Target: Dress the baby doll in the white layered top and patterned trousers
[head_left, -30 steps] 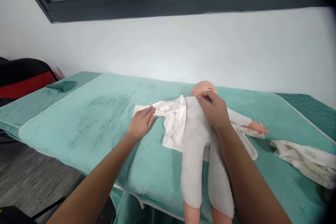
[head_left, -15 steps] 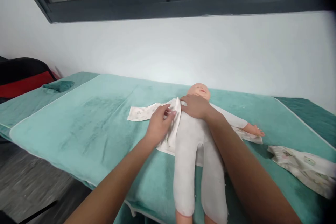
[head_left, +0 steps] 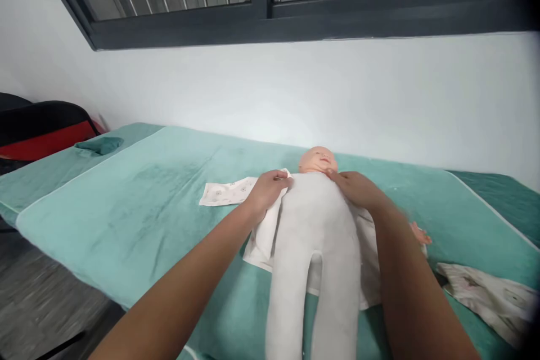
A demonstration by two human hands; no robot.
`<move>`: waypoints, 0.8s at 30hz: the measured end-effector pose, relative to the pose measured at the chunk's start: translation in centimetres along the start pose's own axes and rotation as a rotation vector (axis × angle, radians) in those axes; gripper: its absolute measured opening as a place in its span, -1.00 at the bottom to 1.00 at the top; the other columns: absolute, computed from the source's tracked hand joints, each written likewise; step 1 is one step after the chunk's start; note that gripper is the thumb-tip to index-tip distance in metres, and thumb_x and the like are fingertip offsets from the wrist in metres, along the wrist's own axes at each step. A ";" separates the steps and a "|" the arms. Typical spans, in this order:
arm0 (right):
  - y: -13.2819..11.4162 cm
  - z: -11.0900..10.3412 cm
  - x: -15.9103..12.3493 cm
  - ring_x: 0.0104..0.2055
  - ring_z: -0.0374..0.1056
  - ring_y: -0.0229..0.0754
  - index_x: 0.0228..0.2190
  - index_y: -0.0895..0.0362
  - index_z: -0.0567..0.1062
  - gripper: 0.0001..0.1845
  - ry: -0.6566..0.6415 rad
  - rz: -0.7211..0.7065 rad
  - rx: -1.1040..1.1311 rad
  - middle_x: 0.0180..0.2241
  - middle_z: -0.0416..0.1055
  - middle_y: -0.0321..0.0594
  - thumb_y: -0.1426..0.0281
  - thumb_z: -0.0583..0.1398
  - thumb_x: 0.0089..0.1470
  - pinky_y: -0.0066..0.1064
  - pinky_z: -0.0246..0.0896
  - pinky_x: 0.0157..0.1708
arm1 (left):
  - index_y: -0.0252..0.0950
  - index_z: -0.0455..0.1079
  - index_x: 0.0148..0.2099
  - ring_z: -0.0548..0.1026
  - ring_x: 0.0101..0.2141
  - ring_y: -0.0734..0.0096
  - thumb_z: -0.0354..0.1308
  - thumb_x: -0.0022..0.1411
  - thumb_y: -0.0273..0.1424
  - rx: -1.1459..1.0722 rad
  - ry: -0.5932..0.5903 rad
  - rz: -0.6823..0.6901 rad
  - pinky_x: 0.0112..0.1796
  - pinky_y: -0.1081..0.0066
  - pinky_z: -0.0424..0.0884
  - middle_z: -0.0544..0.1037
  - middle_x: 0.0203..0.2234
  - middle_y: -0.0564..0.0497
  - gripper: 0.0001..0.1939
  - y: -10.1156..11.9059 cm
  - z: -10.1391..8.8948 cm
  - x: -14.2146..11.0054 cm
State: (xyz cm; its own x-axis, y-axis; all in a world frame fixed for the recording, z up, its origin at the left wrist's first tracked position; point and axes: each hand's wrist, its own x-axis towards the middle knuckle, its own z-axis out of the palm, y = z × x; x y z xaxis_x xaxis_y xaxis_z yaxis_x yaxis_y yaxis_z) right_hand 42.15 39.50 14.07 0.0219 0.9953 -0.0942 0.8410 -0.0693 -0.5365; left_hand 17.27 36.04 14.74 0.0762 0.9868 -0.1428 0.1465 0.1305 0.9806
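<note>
A baby doll with a white cloth body lies on its back on a teal towel, head toward the wall. Under it is an open white printed baby shirt, one sleeve stretched out to the left. My left hand pinches the shirt's edge at the doll's left shoulder. My right hand rests on the doll's other shoulder, fingers curled on the shirt edge there. The doll's bare hand shows past my right forearm.
A second printed garment lies crumpled at the right on the towel. A small folded teal cloth sits at the far left corner. A black and red chair stands left of the bed. A white wall and a barred window are behind.
My left hand went from the sleeve to the shirt's edge at the doll's shoulder. My right hand slid from the doll's chest to its other shoulder. The view moved closer over the doll.
</note>
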 end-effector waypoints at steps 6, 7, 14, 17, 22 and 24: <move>-0.7 0.2 -0.4 -0.05 0.46 0.11 -0.21 0.13 0.62 -0.26 -0.169 -0.118 0.271 -0.08 0.58 -0.09 -0.22 0.00 0.12 -0.24 0.31 -0.11 | -0.25 0.43 -0.30 0.37 -0.39 0.50 0.24 0.13 -0.25 -0.100 0.022 0.084 -0.29 0.44 0.27 0.48 -0.38 0.08 -0.83 0.7 1.9 1.7; -1.1 0.2 -0.6 -0.06 0.46 0.10 -0.20 0.11 0.62 -0.27 -0.175 -0.145 0.286 -0.08 0.58 -0.12 -0.22 0.00 0.12 -0.25 0.32 -0.11 | -0.25 0.42 -0.32 0.36 -0.40 0.50 0.24 0.14 -0.27 -0.083 0.043 0.099 -0.30 0.44 0.26 0.47 -0.40 0.09 -0.84 0.8 1.9 2.1; -5.1 2.9 -1.0 -0.15 0.46 0.01 -0.25 0.07 0.58 -0.32 -0.144 -0.355 0.188 -0.20 0.58 -0.16 -0.17 -0.06 0.20 -0.27 0.29 -0.12 | -0.24 0.43 -0.30 0.40 -0.39 0.45 0.21 0.15 -0.28 -0.001 0.144 0.147 -0.30 0.42 0.29 0.48 -0.42 0.07 -0.86 3.2 -0.4 2.3; -5.6 4.2 -0.8 -0.11 0.45 0.02 -0.22 0.04 0.55 -0.34 -0.118 -0.362 0.125 -0.14 0.56 -0.14 -0.14 -0.13 0.24 -0.23 0.26 -0.09 | -0.26 0.43 -0.32 0.44 -0.34 0.42 0.19 0.17 -0.31 -0.012 0.064 0.143 -0.23 0.39 0.33 0.52 -0.37 0.04 -0.88 4.2 -0.4 1.0; -4.7 4.8 -0.1 -0.14 0.45 0.02 -0.24 0.09 0.54 -0.45 -0.123 -0.388 0.075 -0.17 0.57 -0.07 0.04 -0.11 0.28 -0.24 0.26 -0.15 | -0.28 0.48 -0.32 0.43 -0.41 0.44 0.08 0.23 -0.38 0.247 -0.138 0.204 -0.36 0.41 0.30 0.53 -0.44 0.00 -0.83 4.9 1.2 -2.2; -4.5 4.8 0.0 -0.20 0.45 -0.01 -0.27 0.08 0.54 -0.49 -0.150 -0.407 0.090 -0.22 0.58 -0.10 0.06 -0.07 0.26 -0.27 0.26 -0.21 | -0.25 0.51 -0.13 0.44 -0.48 0.48 0.02 0.29 -0.35 0.304 -0.298 0.199 -0.45 0.44 0.29 0.56 -0.39 0.00 -0.75 5.1 1.8 -4.3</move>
State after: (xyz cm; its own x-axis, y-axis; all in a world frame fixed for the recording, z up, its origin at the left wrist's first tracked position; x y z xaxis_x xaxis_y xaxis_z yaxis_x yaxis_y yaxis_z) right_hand 35.77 39.53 12.48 -0.3853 0.9225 0.0228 0.7142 0.3137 -0.6257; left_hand 19.43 32.29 20.08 0.4060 0.9133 -0.0318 0.3792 -0.1367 0.9152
